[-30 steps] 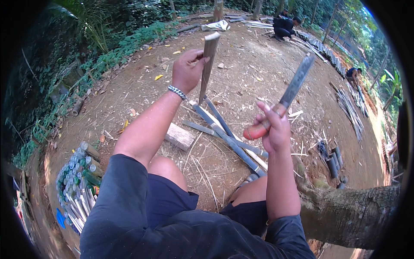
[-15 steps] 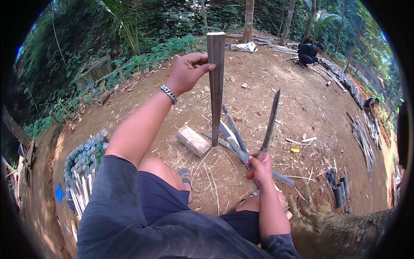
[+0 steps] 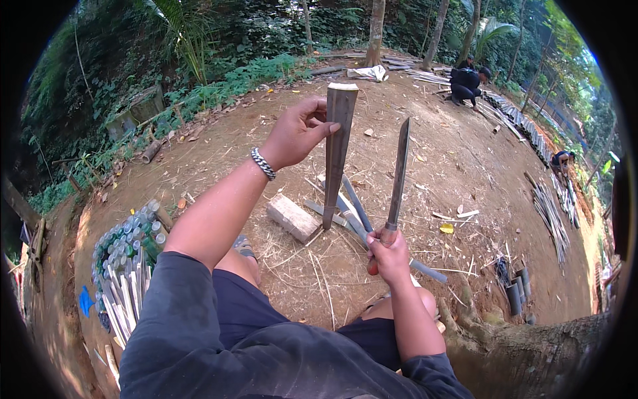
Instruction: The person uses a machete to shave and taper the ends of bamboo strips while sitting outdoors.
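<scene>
My left hand (image 3: 300, 132) pinches the upper part of a split bamboo piece (image 3: 337, 149) between thumb and fingers. The dark brown piece stands upright, its pale cut end on top and its narrower foot beside a wooden block (image 3: 293, 218). In my right hand (image 3: 391, 256) is a machete (image 3: 401, 176), gripped by its wooden handle with the long blade pointing up. The blade is apart from the bamboo, to its right. Behind and between them, bluish-grey bamboo strips (image 3: 357, 205) lie crossed on the dirt.
Bundled pale sticks (image 3: 124, 297) and clustered bottles (image 3: 129, 234) are at my left. A tree trunk with roots (image 3: 531, 349) and short dark tubes (image 3: 514, 298) lie at lower right. One person (image 3: 465, 86) crouches far right; another (image 3: 562, 159) bends by stacked poles.
The bamboo piece's top and my left hand have come lower. My right hand and the machete have shifted slightly left, and the blade is more upright.
</scene>
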Available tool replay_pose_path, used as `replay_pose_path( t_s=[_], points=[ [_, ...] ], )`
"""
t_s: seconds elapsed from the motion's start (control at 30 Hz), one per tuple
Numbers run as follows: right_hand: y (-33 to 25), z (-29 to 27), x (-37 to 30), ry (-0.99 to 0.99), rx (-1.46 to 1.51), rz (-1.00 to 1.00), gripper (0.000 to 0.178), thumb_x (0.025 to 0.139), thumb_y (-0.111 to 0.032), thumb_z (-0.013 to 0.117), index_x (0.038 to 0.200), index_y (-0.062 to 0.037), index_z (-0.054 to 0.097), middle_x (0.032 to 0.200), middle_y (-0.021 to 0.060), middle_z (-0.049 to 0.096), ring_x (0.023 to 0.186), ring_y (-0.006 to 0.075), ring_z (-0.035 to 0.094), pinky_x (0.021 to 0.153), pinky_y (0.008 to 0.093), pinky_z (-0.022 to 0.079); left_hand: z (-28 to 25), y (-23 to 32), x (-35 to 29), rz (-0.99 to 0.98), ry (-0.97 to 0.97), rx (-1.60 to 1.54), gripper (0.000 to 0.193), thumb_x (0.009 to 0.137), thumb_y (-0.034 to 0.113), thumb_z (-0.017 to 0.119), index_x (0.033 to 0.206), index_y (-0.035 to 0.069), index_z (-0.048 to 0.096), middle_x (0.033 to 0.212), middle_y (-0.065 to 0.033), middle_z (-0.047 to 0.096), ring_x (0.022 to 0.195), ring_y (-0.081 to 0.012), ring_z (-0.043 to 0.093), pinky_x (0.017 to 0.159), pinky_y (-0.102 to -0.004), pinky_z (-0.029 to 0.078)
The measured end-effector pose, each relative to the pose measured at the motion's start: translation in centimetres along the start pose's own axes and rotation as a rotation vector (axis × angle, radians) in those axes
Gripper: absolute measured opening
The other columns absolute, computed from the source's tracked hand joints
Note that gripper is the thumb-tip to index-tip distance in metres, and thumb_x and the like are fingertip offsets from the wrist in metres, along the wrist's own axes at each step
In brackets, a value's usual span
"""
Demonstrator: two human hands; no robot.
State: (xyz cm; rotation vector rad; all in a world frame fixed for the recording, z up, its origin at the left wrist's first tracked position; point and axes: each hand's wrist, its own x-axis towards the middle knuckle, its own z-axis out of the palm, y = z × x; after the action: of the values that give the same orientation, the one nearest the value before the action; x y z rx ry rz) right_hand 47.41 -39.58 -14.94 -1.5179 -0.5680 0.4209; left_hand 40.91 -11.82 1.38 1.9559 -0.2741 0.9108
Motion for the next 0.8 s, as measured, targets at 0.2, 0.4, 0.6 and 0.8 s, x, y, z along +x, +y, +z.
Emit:
replay_pose_path(
  t_s=[0.2,0.4,0.6,0.8],
  points=[
    [-5.9,3.7,-4.3,-0.063,-0.131,-0.251,0.025,0.085,-0.013,0.072,0.100,-0.0043,0.054,0.075,0.0036,0.061,0.071,0.0137,0.062,0.066,0.0307,0.049,0.7,0.1,-0.3,0.010,0.075,-0.071,0.033,0.089,0.009,0.070,0.120,0.004,0.058,0.101,-0.0030,0.067,0.090,-0.0093,0.064,0.077,-0.0262,0.053],
    [-9.5,6.2,-5.2,-0.042,-0.301,-0.329,0.033,0.083,-0.019,0.075,0.102,-0.0018,0.054,0.077,0.0131,0.063,0.072,0.0277,0.064,0.070,0.0374,0.049,1.8,1.1,-0.9,0.139,0.142,0.039,0.041,0.086,0.013,0.075,0.122,0.006,0.058,0.096,-0.0045,0.068,0.088,-0.0119,0.065,0.077,-0.0281,0.053],
    [-10.7,7.2,-4.4,0.012,-0.275,-0.350,0.030,0.084,-0.019,0.076,0.099,-0.0030,0.055,0.075,0.0031,0.059,0.070,0.0121,0.058,0.068,0.0300,0.048,2.2,1.7,-2.0,0.179,0.151,0.086,0.043,0.085,0.013,0.075,0.123,0.008,0.057,0.096,-0.0058,0.069,0.088,-0.0140,0.067,0.077,-0.0294,0.053],
    [-11.5,7.6,-4.0,-0.014,-0.230,-0.349,0.030,0.084,-0.019,0.076,0.099,-0.0039,0.055,0.075,0.0031,0.059,0.069,0.0117,0.058,0.067,0.0295,0.047,2.2,2.0,-2.6,0.191,0.154,0.128,0.043,0.085,0.013,0.075,0.124,0.009,0.057,0.096,-0.0062,0.070,0.087,-0.0142,0.068,0.076,-0.0296,0.054]
  ],
)
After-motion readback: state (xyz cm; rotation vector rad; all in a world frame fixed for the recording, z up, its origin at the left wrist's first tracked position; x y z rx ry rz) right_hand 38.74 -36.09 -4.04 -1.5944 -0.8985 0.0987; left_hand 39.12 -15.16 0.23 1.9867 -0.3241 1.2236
